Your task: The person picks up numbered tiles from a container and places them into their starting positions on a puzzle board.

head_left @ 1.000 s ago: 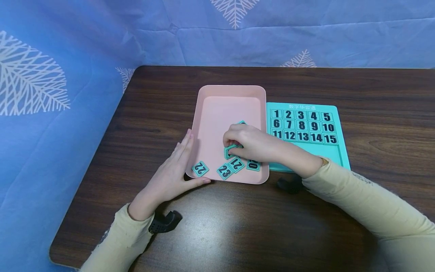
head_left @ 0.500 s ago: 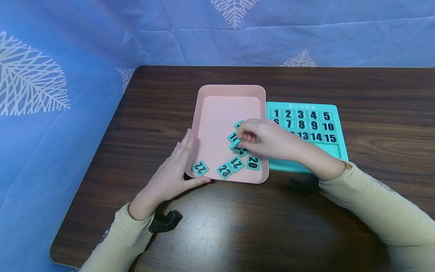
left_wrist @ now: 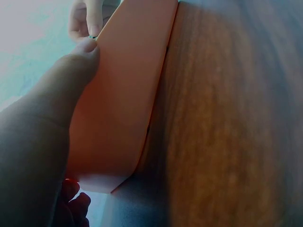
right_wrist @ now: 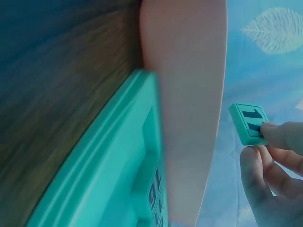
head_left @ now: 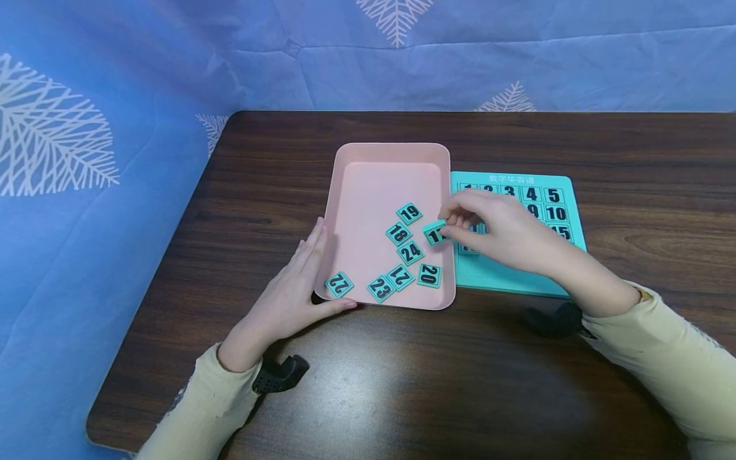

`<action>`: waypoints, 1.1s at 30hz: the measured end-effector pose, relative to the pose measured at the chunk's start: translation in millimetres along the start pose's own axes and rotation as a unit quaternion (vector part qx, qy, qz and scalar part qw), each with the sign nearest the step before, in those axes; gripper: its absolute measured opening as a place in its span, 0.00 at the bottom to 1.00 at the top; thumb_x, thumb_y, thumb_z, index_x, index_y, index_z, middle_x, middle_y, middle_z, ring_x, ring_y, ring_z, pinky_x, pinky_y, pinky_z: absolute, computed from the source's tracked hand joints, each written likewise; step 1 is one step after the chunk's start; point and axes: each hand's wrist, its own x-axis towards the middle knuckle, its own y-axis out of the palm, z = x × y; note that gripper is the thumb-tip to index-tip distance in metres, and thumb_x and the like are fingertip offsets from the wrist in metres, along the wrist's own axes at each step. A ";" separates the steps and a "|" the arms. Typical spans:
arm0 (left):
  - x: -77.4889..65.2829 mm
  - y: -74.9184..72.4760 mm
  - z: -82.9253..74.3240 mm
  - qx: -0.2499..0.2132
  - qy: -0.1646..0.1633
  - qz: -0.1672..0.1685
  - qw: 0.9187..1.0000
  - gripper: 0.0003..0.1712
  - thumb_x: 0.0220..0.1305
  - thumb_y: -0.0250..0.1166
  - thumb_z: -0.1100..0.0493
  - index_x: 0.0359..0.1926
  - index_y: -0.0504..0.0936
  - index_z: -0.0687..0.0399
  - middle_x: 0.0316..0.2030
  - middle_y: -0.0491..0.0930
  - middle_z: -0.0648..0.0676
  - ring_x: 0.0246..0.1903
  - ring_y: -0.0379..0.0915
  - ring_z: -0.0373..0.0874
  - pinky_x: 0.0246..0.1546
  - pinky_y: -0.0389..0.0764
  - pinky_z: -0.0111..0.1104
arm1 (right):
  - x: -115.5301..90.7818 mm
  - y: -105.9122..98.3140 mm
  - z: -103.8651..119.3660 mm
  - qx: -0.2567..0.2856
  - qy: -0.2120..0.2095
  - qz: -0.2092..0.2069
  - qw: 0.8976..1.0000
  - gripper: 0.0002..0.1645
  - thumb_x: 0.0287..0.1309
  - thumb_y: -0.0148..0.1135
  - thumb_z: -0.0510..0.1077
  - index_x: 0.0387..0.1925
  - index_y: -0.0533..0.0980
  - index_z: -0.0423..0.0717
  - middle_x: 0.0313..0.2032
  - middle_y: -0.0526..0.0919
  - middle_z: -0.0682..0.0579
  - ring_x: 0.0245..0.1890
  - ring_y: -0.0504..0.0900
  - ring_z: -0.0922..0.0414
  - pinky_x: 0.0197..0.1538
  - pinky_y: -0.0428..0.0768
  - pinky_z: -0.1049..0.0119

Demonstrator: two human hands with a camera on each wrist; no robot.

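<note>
My right hand point(head_left: 497, 230) pinches a teal number tile point(head_left: 435, 232) between thumb and fingers, above the tray's right rim. In the right wrist view, the held tile point(right_wrist: 248, 124) shows a 1 and a second digit partly under the thumb. My left hand point(head_left: 287, 297) lies along the near left corner of the pink tray point(head_left: 385, 185), fingers straight on its side and thumb at the near rim. In the tray are loose tiles, among them 19 point(head_left: 409, 213), 18 point(head_left: 398, 234), 24 point(head_left: 410, 252), 20 point(head_left: 429, 275), 23 point(head_left: 381, 289) and 22 point(head_left: 339, 285).
A teal number board point(head_left: 500, 278) stands against the tray's right side, with rows of numbered tiles in its upper part. My right hand hides some of them. A dark wooden table point(head_left: 402, 383) bears both. Behind it hangs a blue cloth point(head_left: 322, 64) with white leaf prints.
My right hand has lifted a tile from the loose group and carried it right, to the tray's rim beside the board. My left hand has stayed at the tray's corner.
</note>
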 end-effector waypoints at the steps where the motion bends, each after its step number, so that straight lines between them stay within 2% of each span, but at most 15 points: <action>1: 0.1 0.0 0.1 0.001 0.002 0.000 1.000 0.65 0.52 0.60 0.25 0.75 0.30 0.46 0.75 0.29 0.48 0.72 0.35 0.52 0.67 0.52 0.51 | -2.5 -1.9 -1.1 -0.007 0.005 -0.004 1.000 0.08 0.59 0.65 0.39 0.41 0.78 0.47 0.33 0.78 0.58 0.32 0.74 0.64 0.35 0.77 0.63; 5: 0.3 0.0 0.4 0.000 0.003 -0.001 1.000 0.66 0.52 0.60 0.25 0.75 0.30 0.46 0.75 0.29 0.48 0.72 0.34 0.51 0.67 0.52 0.51 | -10.7 -7.4 -7.3 -0.026 0.030 -0.017 0.999 0.09 0.57 0.67 0.38 0.40 0.78 0.47 0.31 0.78 0.58 0.31 0.75 0.64 0.35 0.78 0.64; 11: 0.1 0.5 0.2 -0.010 0.002 0.002 1.000 0.66 0.52 0.60 0.26 0.75 0.30 0.46 0.75 0.29 0.48 0.72 0.32 0.47 0.68 0.51 0.50 | -19.1 -10.8 -18.6 -0.046 0.058 -0.013 0.997 0.07 0.57 0.66 0.38 0.39 0.78 0.46 0.30 0.79 0.56 0.31 0.75 0.63 0.35 0.78 0.62; 17: 0.0 1.5 0.9 -0.011 0.002 0.000 1.000 0.66 0.51 0.60 0.25 0.75 0.30 0.45 0.75 0.30 0.48 0.72 0.34 0.51 0.68 0.52 0.51 | -29.4 -12.8 -32.6 -0.054 0.084 -0.013 0.995 0.08 0.57 0.66 0.39 0.40 0.78 0.46 0.29 0.78 0.57 0.29 0.75 0.62 0.33 0.76 0.67; 22: 0.2 1.3 0.8 -0.011 0.002 0.000 1.000 0.66 0.52 0.60 0.26 0.75 0.30 0.45 0.75 0.30 0.48 0.72 0.35 0.52 0.67 0.52 0.51 | -38.3 -16.0 -41.3 -0.058 0.099 -0.005 0.993 0.08 0.59 0.64 0.39 0.41 0.78 0.45 0.28 0.77 0.57 0.28 0.73 0.60 0.31 0.74 0.68; 29: 0.1 0.5 0.2 -0.012 0.003 0.000 1.000 0.66 0.52 0.61 0.26 0.75 0.31 0.47 0.75 0.30 0.49 0.72 0.33 0.48 0.68 0.51 0.50 | -46.5 -19.4 -49.6 -0.067 0.116 0.004 0.991 0.06 0.59 0.63 0.39 0.40 0.80 0.46 0.28 0.78 0.57 0.28 0.74 0.61 0.30 0.74 0.67; 33: 0.5 0.5 -0.2 -0.013 -0.001 0.000 1.000 0.66 0.52 0.61 0.26 0.75 0.31 0.45 0.75 0.30 0.48 0.72 0.33 0.49 0.67 0.52 0.51 | -48.5 -19.6 -52.5 -0.061 0.130 0.019 0.990 0.06 0.59 0.63 0.40 0.39 0.80 0.46 0.28 0.78 0.56 0.28 0.74 0.60 0.30 0.73 0.67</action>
